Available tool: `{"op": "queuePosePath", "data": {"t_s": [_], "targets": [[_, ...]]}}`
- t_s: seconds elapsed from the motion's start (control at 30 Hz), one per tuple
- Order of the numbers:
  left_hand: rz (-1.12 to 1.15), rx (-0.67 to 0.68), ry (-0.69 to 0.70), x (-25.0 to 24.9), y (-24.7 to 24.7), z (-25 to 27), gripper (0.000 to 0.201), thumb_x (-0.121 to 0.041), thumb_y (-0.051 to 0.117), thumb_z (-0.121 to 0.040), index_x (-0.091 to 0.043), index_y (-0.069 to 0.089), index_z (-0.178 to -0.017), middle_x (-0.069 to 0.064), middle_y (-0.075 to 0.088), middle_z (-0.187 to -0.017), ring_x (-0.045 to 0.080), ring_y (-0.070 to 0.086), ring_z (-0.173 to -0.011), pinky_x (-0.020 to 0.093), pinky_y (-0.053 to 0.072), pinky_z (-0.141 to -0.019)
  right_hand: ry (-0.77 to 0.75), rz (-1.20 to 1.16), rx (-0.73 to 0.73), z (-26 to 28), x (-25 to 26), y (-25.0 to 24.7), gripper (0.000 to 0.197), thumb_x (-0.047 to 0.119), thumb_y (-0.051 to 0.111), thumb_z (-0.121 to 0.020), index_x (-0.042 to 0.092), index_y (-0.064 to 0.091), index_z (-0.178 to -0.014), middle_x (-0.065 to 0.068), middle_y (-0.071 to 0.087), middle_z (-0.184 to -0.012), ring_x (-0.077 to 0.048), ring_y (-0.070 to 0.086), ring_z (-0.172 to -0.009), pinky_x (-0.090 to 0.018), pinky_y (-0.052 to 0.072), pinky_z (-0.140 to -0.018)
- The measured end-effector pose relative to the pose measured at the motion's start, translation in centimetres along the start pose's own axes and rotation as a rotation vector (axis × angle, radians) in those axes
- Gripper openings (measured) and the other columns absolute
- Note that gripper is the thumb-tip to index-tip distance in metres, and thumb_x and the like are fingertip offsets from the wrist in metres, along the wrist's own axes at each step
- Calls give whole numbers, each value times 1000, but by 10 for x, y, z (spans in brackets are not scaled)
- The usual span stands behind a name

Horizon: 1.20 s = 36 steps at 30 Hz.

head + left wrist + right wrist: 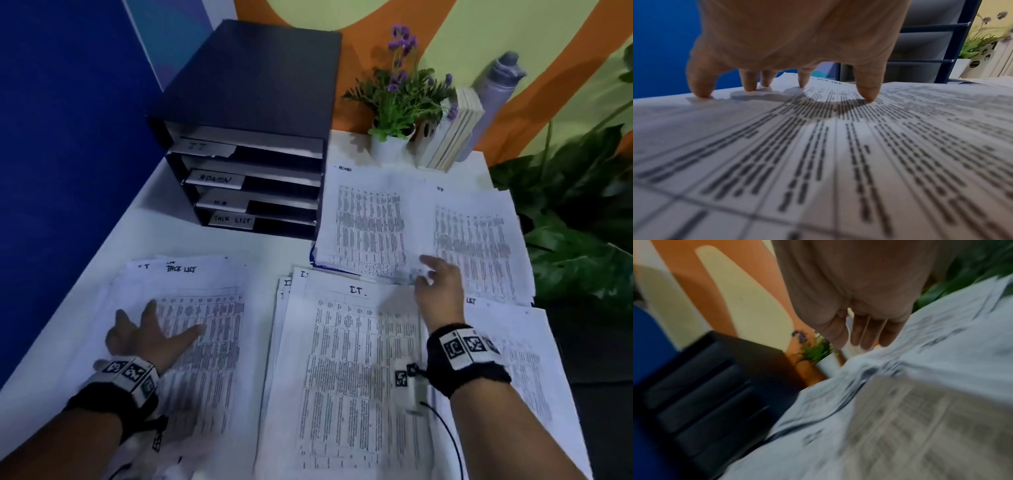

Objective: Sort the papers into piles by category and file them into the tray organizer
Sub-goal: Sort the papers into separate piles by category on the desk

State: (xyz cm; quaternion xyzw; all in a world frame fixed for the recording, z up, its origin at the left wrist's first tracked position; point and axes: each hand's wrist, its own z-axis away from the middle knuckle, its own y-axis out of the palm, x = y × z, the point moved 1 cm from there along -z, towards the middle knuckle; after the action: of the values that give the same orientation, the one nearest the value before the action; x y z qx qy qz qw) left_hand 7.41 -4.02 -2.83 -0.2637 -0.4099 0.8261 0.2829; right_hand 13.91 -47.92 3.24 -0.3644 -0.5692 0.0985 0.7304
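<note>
Pressing TASK LIST pile [191, 308], left grip [144, 334] splayed; right grip [436, 287] released at ADMIN pile [363, 219] edge.

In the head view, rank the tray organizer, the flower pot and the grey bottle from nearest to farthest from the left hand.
From the left hand, which rests on the task list pile:
1. Tray organizer, up and just right of it, at the table's back left.
2. Flower pot, farther right, against the wall.
3. Grey bottle, farthest, at the back right behind the books.
</note>
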Motion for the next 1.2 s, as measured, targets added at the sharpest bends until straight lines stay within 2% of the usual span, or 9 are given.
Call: {"op": "queuePosePath", "data": {"t_s": [0.13,0.23,0.4,0.53,0.63,0.77,1.0,1.1,1.2], "targets": [[45,-34,21,19,-5,-2,117,-77,67,-61,-36,6,-152,4,1,-160,32,6,-144,56,18,-115,33,-220,351,84,38,79,21,11,56,-94,24,66,-108,4,64,-118,-21,66,-99,-33,56,-80],[29,-43,60,35,-7,-5,128,-80,70,-49,-32,12,-152,8,12,-157,32,15,-142,53,22,-114,19,-198,519,138,54,128,22,14,56,-95,35,65,-95,4,68,-108,-15,65,-96,-32,55,-89],[-21,-37,199,50,-10,3,136,-69,80,-49,-23,7,-153,15,26,-150,33,29,-136,44,32,-111,-33,108,597,188,72,164,28,18,53,-96,8,56,-122,-10,57,-116,-24,58,-108,-21,43,-94],[314,56,262,61,-10,8,115,-30,82,-72,-20,1,-154,11,30,-154,29,35,-138,41,33,-112,21,105,580,200,77,172,50,16,55,-95,8,41,-143,-7,51,-136,-21,52,-124,-19,40,-101],[568,93,316,72,-13,11,80,-13,64,-88,-25,16,-152,3,36,-153,25,40,-136,43,33,-113,68,41,536,205,78,174,53,15,56,-95,12,37,-145,-5,52,-137,-16,57,-111,-3,41,-79],[679,157,380,78,-23,24,58,4,53,-92,-21,38,-143,-10,51,-129,11,48,-122,26,35,-102,134,24,456,209,81,172,40,19,55,-97,7,45,-134,-9,59,-126,-16,62,-95,-16,45,-76],[672,181,432,81,-40,21,7,-18,59,-94,-15,64,-97,-6,67,-86,8,61,-80,21,45,-71,154,-68,396,208,70,168,28,31,60,-93,7,55,-107,-10,63,-107,-29,59,-101,-33,46,-83],[571,124,443,82,-37,16,30,-30,52,-97,-10,54,-74,1,50,-66,20,49,-65,26,37,-63,240,-234,293,203,68,160,20,20,65,-90,3,56,-95,-21,63,-97,-26,59,-82,-39,50,-83],[287,-11,366,89,-34,3,23,-31,62,-90,-17,65,-109,10,61,-107,30,58,-101,32,46,-86,254,-220,177,198,64,150,28,22,67,-88,12,44,-76,-13,45,-74,-18,41,-65,-32,39,-64]]}}
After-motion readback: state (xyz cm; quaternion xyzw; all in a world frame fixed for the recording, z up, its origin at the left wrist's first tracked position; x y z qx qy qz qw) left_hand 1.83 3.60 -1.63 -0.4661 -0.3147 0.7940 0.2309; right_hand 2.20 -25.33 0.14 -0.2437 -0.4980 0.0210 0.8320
